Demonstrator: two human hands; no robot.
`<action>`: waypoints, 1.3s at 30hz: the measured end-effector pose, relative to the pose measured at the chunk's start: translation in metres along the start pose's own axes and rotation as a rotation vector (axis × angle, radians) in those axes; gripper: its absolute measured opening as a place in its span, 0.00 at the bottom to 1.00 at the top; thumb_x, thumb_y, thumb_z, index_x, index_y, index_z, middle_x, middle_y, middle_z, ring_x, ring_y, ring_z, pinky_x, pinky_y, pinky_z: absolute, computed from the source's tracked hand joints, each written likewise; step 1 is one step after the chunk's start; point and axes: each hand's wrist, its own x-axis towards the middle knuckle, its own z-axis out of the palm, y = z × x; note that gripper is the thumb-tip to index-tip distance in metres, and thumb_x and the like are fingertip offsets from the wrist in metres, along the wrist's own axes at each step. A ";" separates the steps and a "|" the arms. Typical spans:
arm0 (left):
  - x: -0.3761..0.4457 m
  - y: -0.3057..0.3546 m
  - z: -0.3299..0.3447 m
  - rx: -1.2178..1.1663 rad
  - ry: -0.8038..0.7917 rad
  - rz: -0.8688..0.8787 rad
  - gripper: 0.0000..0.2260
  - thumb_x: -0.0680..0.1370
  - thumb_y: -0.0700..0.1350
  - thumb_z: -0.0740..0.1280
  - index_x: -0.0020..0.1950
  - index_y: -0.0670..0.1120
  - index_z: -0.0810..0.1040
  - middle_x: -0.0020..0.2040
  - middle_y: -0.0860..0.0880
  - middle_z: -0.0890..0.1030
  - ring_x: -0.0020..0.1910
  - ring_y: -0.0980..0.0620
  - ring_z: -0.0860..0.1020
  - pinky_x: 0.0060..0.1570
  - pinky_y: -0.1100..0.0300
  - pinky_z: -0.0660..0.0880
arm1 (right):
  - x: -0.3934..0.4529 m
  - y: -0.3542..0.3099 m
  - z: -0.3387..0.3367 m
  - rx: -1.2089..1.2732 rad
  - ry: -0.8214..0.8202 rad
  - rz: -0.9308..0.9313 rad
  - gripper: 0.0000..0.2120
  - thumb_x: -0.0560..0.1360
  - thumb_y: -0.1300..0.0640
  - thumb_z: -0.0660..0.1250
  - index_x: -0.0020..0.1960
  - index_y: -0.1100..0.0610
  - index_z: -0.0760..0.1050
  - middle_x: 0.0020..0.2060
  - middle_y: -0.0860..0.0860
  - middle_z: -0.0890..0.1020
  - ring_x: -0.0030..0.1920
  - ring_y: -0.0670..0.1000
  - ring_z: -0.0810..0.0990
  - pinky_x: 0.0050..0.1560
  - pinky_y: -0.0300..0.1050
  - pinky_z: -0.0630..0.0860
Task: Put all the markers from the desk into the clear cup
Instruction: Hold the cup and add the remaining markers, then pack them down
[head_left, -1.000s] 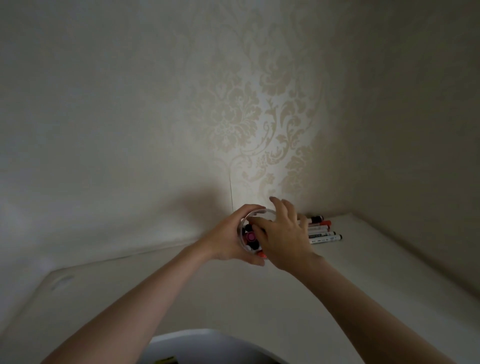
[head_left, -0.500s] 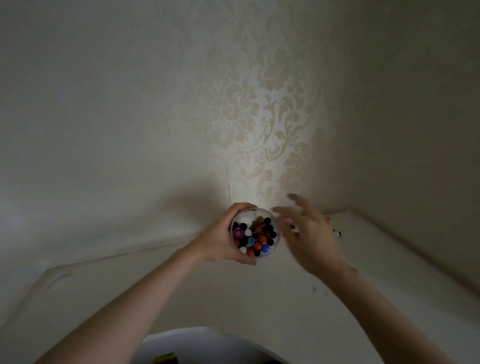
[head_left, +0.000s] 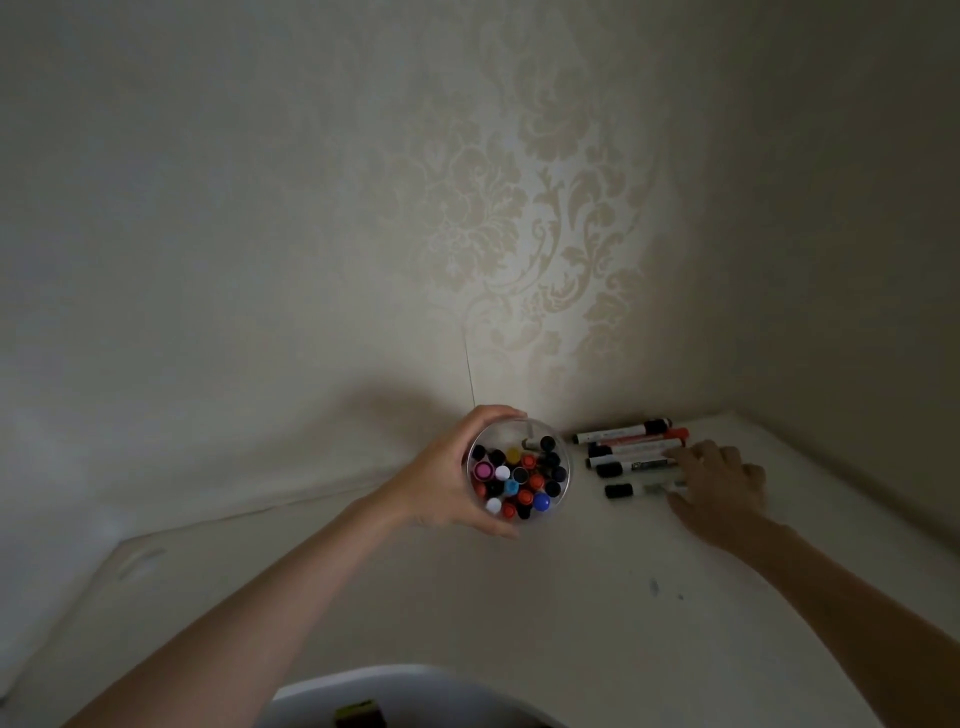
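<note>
Fingers (head_left: 680, 454) of right hand (head_left: 719, 486) spread loosely, touching loose black- and red-capped markers (head_left: 631, 449) at white desk's (head_left: 597, 597) back edge; grasp unclear. Left hand (head_left: 441, 480) wraps marker-filled clear round cup (head_left: 518, 477) beside them.

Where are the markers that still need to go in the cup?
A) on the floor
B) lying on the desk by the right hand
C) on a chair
B: the loose markers lie on the desk, right hand reaching them.
</note>
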 end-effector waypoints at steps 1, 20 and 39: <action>0.000 -0.001 -0.001 -0.005 0.005 -0.002 0.47 0.58 0.40 0.85 0.71 0.56 0.66 0.68 0.60 0.72 0.68 0.56 0.74 0.66 0.55 0.76 | 0.002 0.001 0.001 0.023 -0.011 -0.015 0.27 0.76 0.45 0.59 0.73 0.47 0.57 0.69 0.51 0.65 0.67 0.55 0.65 0.63 0.56 0.66; -0.002 0.004 0.005 -0.042 0.035 -0.032 0.47 0.57 0.42 0.85 0.70 0.59 0.66 0.67 0.58 0.73 0.66 0.57 0.75 0.66 0.55 0.76 | -0.048 0.029 0.012 0.181 0.158 -0.302 0.19 0.71 0.59 0.72 0.61 0.57 0.77 0.44 0.56 0.79 0.36 0.57 0.79 0.35 0.51 0.76; 0.000 0.007 0.014 -0.062 0.145 -0.055 0.46 0.58 0.46 0.85 0.70 0.59 0.66 0.65 0.59 0.75 0.62 0.58 0.79 0.61 0.53 0.80 | -0.104 -0.082 -0.127 0.220 0.334 -0.307 0.29 0.70 0.72 0.64 0.67 0.54 0.67 0.52 0.53 0.70 0.38 0.51 0.71 0.34 0.43 0.71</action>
